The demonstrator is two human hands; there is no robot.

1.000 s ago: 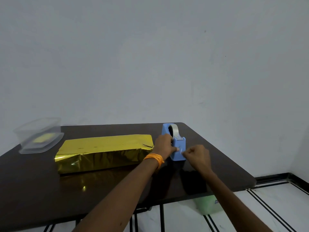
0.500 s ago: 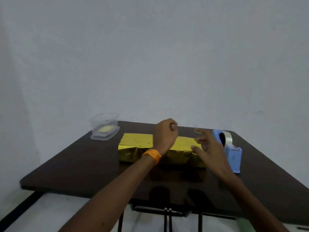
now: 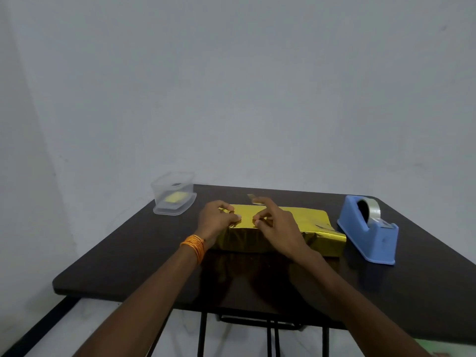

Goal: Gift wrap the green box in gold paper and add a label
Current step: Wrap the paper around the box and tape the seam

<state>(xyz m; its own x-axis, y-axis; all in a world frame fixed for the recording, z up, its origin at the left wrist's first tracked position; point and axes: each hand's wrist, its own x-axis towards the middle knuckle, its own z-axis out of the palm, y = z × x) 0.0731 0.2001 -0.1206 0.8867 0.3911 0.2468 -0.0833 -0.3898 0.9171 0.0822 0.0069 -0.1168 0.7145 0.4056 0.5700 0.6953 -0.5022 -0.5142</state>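
Hands now down on gold-wrapped box (image 3: 309, 220): left hand (image 3: 216, 220) curled, grip unclear; right hand (image 3: 278, 228) relaxed, fingertips touching top. Tape dispenser (image 3: 360, 228) at 3 o'clock, container (image 3: 172, 194) at 10.

No legible text, brand, number or sign on the gold-wrapped box (image 3: 309, 220) mid-table, on the blue tape dispenser (image 3: 360, 233) at right, or on the clear container (image 3: 172, 194) at far left. Yellow slip (image 3: 176, 197) inside too blurred to read.
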